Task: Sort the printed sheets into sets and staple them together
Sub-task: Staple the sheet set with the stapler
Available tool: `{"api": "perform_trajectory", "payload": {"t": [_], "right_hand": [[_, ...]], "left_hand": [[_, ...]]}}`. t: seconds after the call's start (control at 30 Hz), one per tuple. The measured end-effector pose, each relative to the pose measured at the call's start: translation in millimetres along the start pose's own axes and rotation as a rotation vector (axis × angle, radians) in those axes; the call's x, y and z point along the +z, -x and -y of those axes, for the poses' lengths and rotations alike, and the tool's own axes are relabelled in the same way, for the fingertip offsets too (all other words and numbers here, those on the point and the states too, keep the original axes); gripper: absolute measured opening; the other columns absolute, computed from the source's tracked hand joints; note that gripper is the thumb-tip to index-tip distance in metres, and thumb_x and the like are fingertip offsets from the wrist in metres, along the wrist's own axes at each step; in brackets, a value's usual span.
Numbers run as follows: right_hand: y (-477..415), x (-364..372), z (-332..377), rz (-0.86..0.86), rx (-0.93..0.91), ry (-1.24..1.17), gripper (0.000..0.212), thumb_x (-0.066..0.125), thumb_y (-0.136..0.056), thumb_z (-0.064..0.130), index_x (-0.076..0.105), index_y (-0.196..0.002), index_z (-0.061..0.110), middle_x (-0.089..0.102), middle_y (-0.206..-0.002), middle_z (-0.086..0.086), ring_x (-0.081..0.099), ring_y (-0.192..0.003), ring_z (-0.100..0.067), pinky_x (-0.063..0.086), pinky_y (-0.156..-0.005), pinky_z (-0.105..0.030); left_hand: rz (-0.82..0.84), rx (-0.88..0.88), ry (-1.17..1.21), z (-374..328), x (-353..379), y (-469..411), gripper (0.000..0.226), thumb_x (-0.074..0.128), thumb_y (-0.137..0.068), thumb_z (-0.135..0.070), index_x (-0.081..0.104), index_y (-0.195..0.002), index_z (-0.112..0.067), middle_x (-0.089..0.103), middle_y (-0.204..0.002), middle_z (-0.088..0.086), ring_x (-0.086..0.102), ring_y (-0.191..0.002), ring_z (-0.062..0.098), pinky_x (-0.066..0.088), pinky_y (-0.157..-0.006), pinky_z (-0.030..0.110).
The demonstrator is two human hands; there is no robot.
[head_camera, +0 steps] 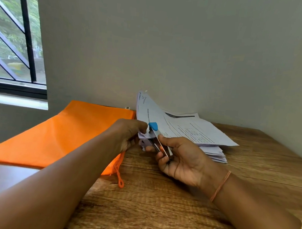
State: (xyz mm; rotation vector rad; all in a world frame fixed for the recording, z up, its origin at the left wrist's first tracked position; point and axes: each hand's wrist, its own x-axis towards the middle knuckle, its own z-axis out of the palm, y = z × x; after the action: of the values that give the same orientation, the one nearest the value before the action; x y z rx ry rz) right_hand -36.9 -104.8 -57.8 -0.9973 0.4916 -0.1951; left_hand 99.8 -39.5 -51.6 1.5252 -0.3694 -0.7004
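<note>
On the brown wooden counter (156, 206), the right hand (177, 158) curls around a silver metal stapler with a blue plastic tip (158, 138), fingers beneath and thumb on top. The stapler's mouth sits over the corner of a thin set of white printed sheets (154, 112). The left hand (128, 136) pinches that corner just beside it, lifted off the counter. Behind lies a stack of printed sheets (216, 155) (edges fanned, not squared), with a flat orange fabric bag (62, 134) to the left. If the pinch loosens, the sheets could slide apart, and the staple would miss some pages or land crooked.
</note>
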Motion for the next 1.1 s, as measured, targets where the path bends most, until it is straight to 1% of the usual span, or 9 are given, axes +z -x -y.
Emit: {"api": "perform_trajectory", "payload": {"t": [0.1, 0.2, 0.3, 0.5, 0.6, 0.67, 0.8, 0.9, 1.1], "right_hand": [[-0.9, -0.1, -2.2, -0.005, -0.014, -0.043, 0.018, 0.054, -0.093, 0.017, 0.058, -0.103, 0.002, 0.065, -0.091, -0.018, 0.051, -0.049, -0.011, 0.045, -0.039, -0.015], [-0.7, -0.3, -3.0, -0.031, -0.037, -0.067, 0.015, 0.056, -0.093, 0.015, 0.058, -0.100, 0.002, 0.067, -0.088, -0.019, 0.052, -0.049, -0.012, 0.047, -0.042, -0.017], [-0.7, -0.5, -4.2, -0.032, -0.046, -0.084, 0.014, 0.054, -0.093, 0.013, 0.059, -0.097, 0.001, 0.065, -0.082, -0.018, 0.053, -0.049, -0.012, 0.048, -0.043, -0.017], [-3.4, -0.8, -6.7, -0.076, -0.041, -0.071, 0.018, 0.052, -0.094, 0.012, 0.055, -0.108, 0.000, 0.055, -0.077, -0.014, 0.049, -0.054, -0.012, 0.046, -0.040, -0.016], [-4.6, -1.2, -6.6, -0.062, -0.045, -0.080, 0.023, 0.051, -0.095, 0.012, 0.054, -0.114, 0.000, 0.055, -0.076, -0.014, 0.049, -0.053, -0.011, 0.046, -0.041, -0.015], [-4.9, -1.5, -6.0, -0.060, -0.056, -0.077, 0.022, 0.051, -0.095, 0.013, 0.054, -0.113, 0.001, 0.057, -0.075, -0.015, 0.049, -0.050, -0.010, 0.046, -0.040, -0.014], [-5.1, -2.5, -4.0, -0.069, -0.062, -0.060, 0.015, 0.051, -0.096, 0.017, 0.054, -0.105, 0.005, 0.060, -0.070, -0.014, 0.046, -0.045, -0.008, 0.039, -0.034, -0.011], [-6.6, -3.7, -3.0, -0.093, -0.069, -0.049, 0.016, 0.052, -0.095, 0.018, 0.053, -0.106, 0.005, 0.060, -0.070, -0.014, 0.046, -0.043, -0.008, 0.037, -0.031, -0.011], [-8.0, -4.4, -2.5, -0.107, -0.055, -0.042, 0.019, 0.050, -0.096, 0.016, 0.053, -0.112, 0.005, 0.057, -0.068, -0.013, 0.043, -0.047, -0.008, 0.038, -0.034, -0.012]], "left_hand": [[0.010, -0.017, 0.035, -0.1, 0.9, -0.6, 0.022, 0.058, -0.083, 0.001, 0.055, -0.105, -0.002, 0.060, -0.081, 0.013, 0.055, -0.057, 0.014, 0.040, -0.033, 0.013], [0.011, -0.022, 0.053, 1.1, 0.8, -3.7, 0.029, 0.059, -0.081, 0.000, 0.055, -0.110, -0.002, 0.062, -0.087, 0.014, 0.058, -0.062, 0.015, 0.045, -0.037, 0.015], [0.038, -0.034, 0.083, 1.9, 0.4, -5.1, 0.028, 0.059, -0.081, 0.002, 0.055, -0.108, -0.001, 0.065, -0.096, 0.017, 0.062, -0.069, 0.017, 0.050, -0.046, 0.018], [0.080, -0.047, 0.092, 1.7, 1.8, -3.0, 0.028, 0.057, -0.083, 0.005, 0.053, -0.111, 0.002, 0.066, -0.102, 0.022, 0.064, -0.074, 0.022, 0.053, -0.067, 0.025], [0.117, -0.068, 0.124, 0.1, 1.0, 0.0, 0.029, 0.054, -0.085, 0.006, 0.052, -0.113, 0.003, 0.066, -0.091, 0.020, 0.066, -0.066, 0.021, 0.055, -0.053, 0.024], [0.135, -0.085, 0.149, -1.3, -0.2, 0.8, 0.029, 0.052, -0.086, 0.007, 0.052, -0.115, 0.005, 0.065, -0.087, 0.020, 0.067, -0.068, 0.022, 0.056, -0.052, 0.025], [0.149, -0.106, 0.163, -1.9, -1.2, 0.8, 0.032, 0.053, -0.087, 0.007, 0.053, -0.119, 0.005, 0.065, -0.103, 0.021, 0.067, -0.088, 0.024, 0.056, -0.071, 0.030], [0.141, -0.118, 0.159, -2.7, 0.3, 0.9, 0.027, 0.053, -0.087, 0.008, 0.057, -0.113, 0.005, 0.063, -0.115, 0.021, 0.062, -0.107, 0.026, 0.051, -0.086, 0.036], [0.174, -0.161, 0.165, -5.4, 1.5, 4.0, 0.014, 0.051, -0.090, 0.006, 0.058, -0.101, 0.008, 0.063, -0.098, 0.019, 0.063, -0.085, 0.022, 0.055, -0.071, 0.031]]}}
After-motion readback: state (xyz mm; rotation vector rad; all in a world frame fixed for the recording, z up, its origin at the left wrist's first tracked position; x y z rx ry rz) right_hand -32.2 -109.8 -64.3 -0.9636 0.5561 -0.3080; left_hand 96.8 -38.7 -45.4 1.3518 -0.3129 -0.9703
